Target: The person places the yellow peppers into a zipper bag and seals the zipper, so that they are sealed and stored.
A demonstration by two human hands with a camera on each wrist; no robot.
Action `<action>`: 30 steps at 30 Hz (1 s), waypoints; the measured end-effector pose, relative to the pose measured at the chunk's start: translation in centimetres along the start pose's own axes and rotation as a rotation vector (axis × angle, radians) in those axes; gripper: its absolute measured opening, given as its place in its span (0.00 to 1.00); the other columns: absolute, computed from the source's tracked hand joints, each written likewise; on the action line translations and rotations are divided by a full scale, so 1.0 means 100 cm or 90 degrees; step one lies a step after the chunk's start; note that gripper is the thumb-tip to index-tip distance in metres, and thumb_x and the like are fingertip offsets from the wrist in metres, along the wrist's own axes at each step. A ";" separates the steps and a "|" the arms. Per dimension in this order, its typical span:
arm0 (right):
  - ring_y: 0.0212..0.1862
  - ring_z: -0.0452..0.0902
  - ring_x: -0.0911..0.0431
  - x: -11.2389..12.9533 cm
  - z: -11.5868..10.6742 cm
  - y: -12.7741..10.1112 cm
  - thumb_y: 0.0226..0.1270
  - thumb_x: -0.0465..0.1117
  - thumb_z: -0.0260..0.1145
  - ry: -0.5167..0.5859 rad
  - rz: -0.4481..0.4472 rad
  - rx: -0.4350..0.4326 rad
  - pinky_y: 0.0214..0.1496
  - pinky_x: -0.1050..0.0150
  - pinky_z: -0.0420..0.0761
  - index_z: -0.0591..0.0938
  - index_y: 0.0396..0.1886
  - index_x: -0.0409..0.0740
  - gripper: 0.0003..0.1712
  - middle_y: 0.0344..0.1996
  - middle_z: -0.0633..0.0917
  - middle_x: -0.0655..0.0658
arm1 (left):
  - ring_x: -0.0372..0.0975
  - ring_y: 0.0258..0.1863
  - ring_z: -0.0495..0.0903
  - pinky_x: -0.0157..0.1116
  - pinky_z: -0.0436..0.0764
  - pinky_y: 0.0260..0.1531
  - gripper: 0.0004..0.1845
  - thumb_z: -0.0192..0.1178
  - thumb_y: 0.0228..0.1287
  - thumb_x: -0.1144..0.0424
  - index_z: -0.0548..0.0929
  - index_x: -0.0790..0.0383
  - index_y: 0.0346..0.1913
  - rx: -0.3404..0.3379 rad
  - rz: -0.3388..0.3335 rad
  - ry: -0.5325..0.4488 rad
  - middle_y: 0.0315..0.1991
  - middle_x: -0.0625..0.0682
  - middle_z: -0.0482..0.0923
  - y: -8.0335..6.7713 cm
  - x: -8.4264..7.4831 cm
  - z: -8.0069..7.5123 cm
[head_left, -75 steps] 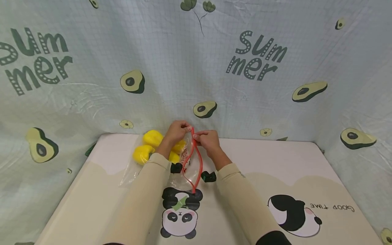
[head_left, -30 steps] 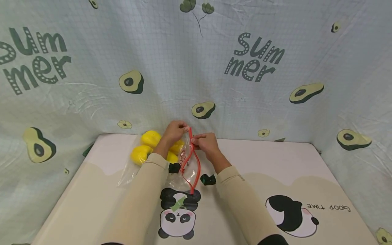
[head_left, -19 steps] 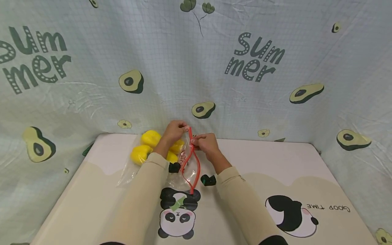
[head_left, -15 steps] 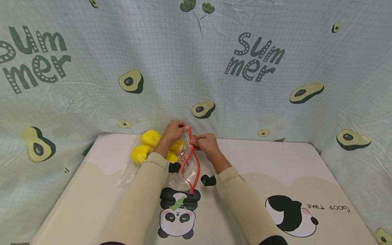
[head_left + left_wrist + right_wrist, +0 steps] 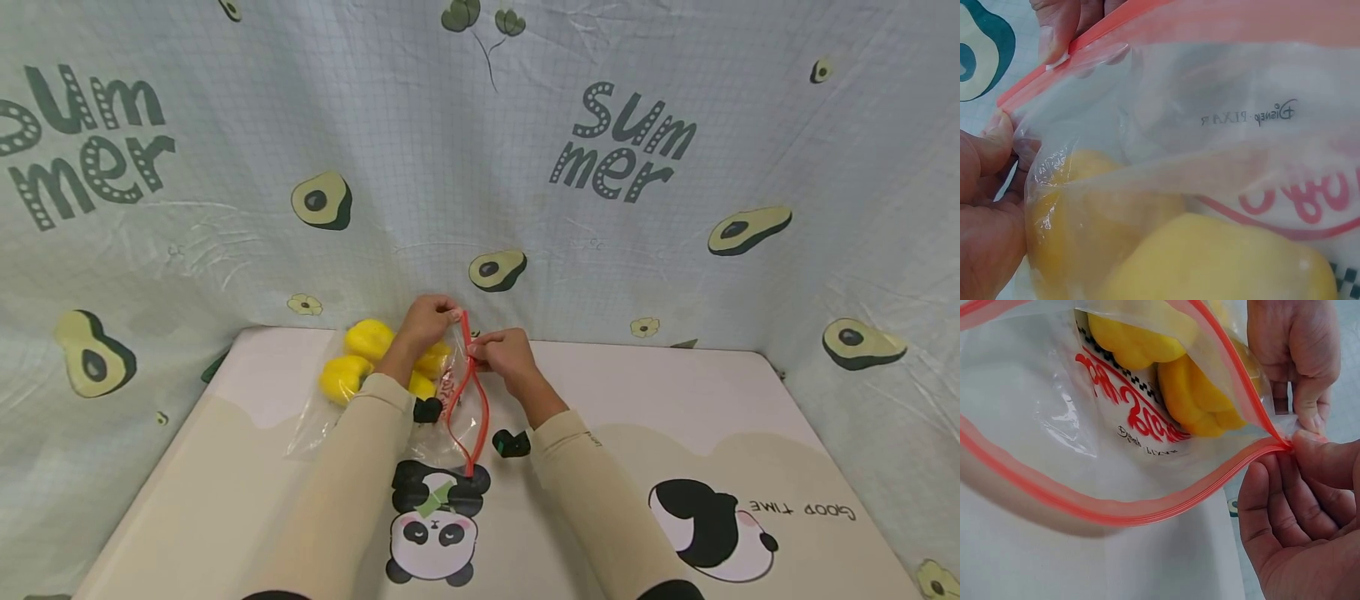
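Note:
A clear zip bag [image 5: 431, 446] with a red zip strip [image 5: 483, 417] lies on the table, its mouth towards the right. Several yellow bell peppers [image 5: 369, 340] are inside it, as the right wrist view confirms with the peppers [image 5: 1200, 403] behind the plastic. My left hand [image 5: 427, 321] pinches the bag's far corner at the strip's end. Just nearer, my right hand [image 5: 506, 354] pinches the strip between thumb and fingers. From there to its near end, the mouth gapes. In the left wrist view, a small white piece [image 5: 1058, 61] shows at the right thumb's tip.
The pale table [image 5: 675, 392] bears a printed panda [image 5: 435, 542] and a printed dog [image 5: 712, 529]. Behind it hangs a curtain [image 5: 405, 167] with avocado prints, close to both hands. Black devices [image 5: 512, 443] sit at the wrists.
My right hand has slid a little along the red strip, towards the near end, away from the left hand. The left hand keeps its hold at the far corner.

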State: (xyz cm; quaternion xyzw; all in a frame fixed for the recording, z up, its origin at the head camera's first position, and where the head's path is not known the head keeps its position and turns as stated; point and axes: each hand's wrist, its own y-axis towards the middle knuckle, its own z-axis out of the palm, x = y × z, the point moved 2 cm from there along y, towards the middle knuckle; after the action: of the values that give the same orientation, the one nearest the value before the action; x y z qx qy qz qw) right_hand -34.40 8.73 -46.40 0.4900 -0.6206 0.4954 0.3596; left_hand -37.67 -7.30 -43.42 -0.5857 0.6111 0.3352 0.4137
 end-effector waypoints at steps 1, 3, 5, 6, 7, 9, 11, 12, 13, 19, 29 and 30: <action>0.31 0.87 0.56 0.000 0.000 0.000 0.71 0.37 0.70 0.000 0.000 0.000 0.47 0.60 0.92 0.90 0.44 0.35 0.09 0.40 0.89 0.38 | 0.47 0.46 0.74 0.39 0.76 0.52 0.13 0.54 0.81 0.61 0.85 0.68 0.49 -0.001 0.000 0.000 0.47 0.59 0.80 0.000 0.000 0.000; 0.31 0.87 0.56 0.000 0.000 -0.001 0.71 0.37 0.70 -0.003 0.002 0.002 0.46 0.60 0.92 0.90 0.43 0.35 0.09 0.39 0.89 0.39 | 0.47 0.46 0.74 0.39 0.76 0.53 0.13 0.55 0.81 0.61 0.85 0.68 0.49 0.000 -0.001 -0.001 0.47 0.59 0.80 0.001 0.001 0.000; 0.31 0.87 0.56 0.000 0.000 -0.001 0.70 0.37 0.70 -0.006 0.004 0.003 0.46 0.60 0.92 0.90 0.43 0.35 0.09 0.39 0.89 0.39 | 0.47 0.46 0.74 0.39 0.76 0.53 0.13 0.55 0.81 0.61 0.85 0.68 0.49 0.000 -0.004 -0.004 0.47 0.59 0.80 0.001 0.001 0.000; 0.31 0.87 0.56 0.001 0.000 -0.001 0.70 0.37 0.70 -0.007 0.005 0.004 0.46 0.60 0.92 0.90 0.44 0.35 0.09 0.39 0.89 0.39 | 0.47 0.45 0.74 0.39 0.76 0.53 0.13 0.55 0.81 0.61 0.85 0.68 0.49 0.000 -0.005 -0.005 0.47 0.59 0.80 0.002 0.001 0.000; 0.30 0.87 0.56 0.001 0.000 -0.001 0.70 0.37 0.70 -0.007 0.006 0.006 0.46 0.60 0.92 0.90 0.44 0.35 0.09 0.38 0.89 0.39 | 0.47 0.45 0.74 0.39 0.76 0.53 0.13 0.55 0.81 0.61 0.85 0.68 0.49 -0.001 -0.005 -0.006 0.47 0.59 0.80 0.002 0.002 0.000; 0.30 0.87 0.56 0.001 0.000 -0.002 0.70 0.36 0.70 -0.006 0.008 0.008 0.46 0.60 0.92 0.90 0.44 0.35 0.10 0.38 0.89 0.39 | 0.47 0.44 0.74 0.38 0.76 0.52 0.14 0.55 0.81 0.61 0.85 0.69 0.49 -0.003 -0.003 -0.008 0.47 0.59 0.80 0.002 0.002 0.000; 0.30 0.87 0.56 0.001 -0.001 -0.002 0.70 0.36 0.70 -0.005 0.009 0.010 0.46 0.59 0.92 0.90 0.44 0.34 0.10 0.38 0.89 0.39 | 0.47 0.44 0.74 0.38 0.76 0.51 0.14 0.55 0.81 0.62 0.85 0.69 0.49 -0.005 0.000 -0.011 0.47 0.59 0.80 0.002 0.002 0.000; 0.30 0.87 0.56 0.001 -0.001 -0.002 0.70 0.37 0.70 -0.006 0.010 0.011 0.47 0.59 0.92 0.90 0.44 0.34 0.10 0.38 0.89 0.39 | 0.47 0.44 0.74 0.38 0.76 0.51 0.14 0.55 0.81 0.62 0.85 0.70 0.49 -0.005 0.002 -0.010 0.47 0.60 0.81 0.002 0.002 0.000; 0.30 0.87 0.56 0.001 -0.001 -0.003 0.70 0.37 0.70 -0.007 0.012 0.011 0.47 0.59 0.91 0.90 0.44 0.35 0.10 0.38 0.89 0.39 | 0.47 0.44 0.74 0.38 0.76 0.51 0.14 0.55 0.81 0.62 0.85 0.69 0.49 -0.005 0.001 -0.010 0.47 0.59 0.81 0.002 0.002 -0.001; 0.31 0.87 0.55 0.000 -0.002 -0.003 0.71 0.38 0.70 -0.011 0.021 0.016 0.46 0.60 0.91 0.90 0.44 0.35 0.10 0.38 0.89 0.39 | 0.47 0.45 0.74 0.38 0.76 0.53 0.13 0.55 0.81 0.61 0.85 0.67 0.50 -0.002 -0.022 -0.015 0.47 0.58 0.80 0.003 0.002 0.000; 0.30 0.87 0.56 -0.002 -0.003 -0.003 0.70 0.37 0.70 -0.009 0.024 0.033 0.50 0.56 0.91 0.90 0.44 0.35 0.10 0.35 0.89 0.41 | 0.47 0.45 0.73 0.38 0.76 0.52 0.13 0.55 0.81 0.60 0.85 0.67 0.49 -0.011 -0.033 -0.024 0.46 0.57 0.79 0.001 0.000 0.000; 0.29 0.86 0.56 -0.002 -0.003 -0.003 0.70 0.37 0.70 -0.010 0.023 0.034 0.49 0.56 0.91 0.90 0.44 0.35 0.10 0.34 0.89 0.41 | 0.47 0.46 0.73 0.38 0.76 0.53 0.13 0.55 0.81 0.60 0.85 0.66 0.49 -0.010 -0.035 -0.025 0.47 0.57 0.79 0.001 -0.001 0.000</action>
State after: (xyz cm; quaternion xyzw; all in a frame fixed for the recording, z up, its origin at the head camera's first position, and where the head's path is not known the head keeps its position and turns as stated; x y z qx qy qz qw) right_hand -34.07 9.04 -46.47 0.4921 -0.6186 0.5141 0.3328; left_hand -37.74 -7.25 -43.35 -0.5988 0.5840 0.3399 0.4299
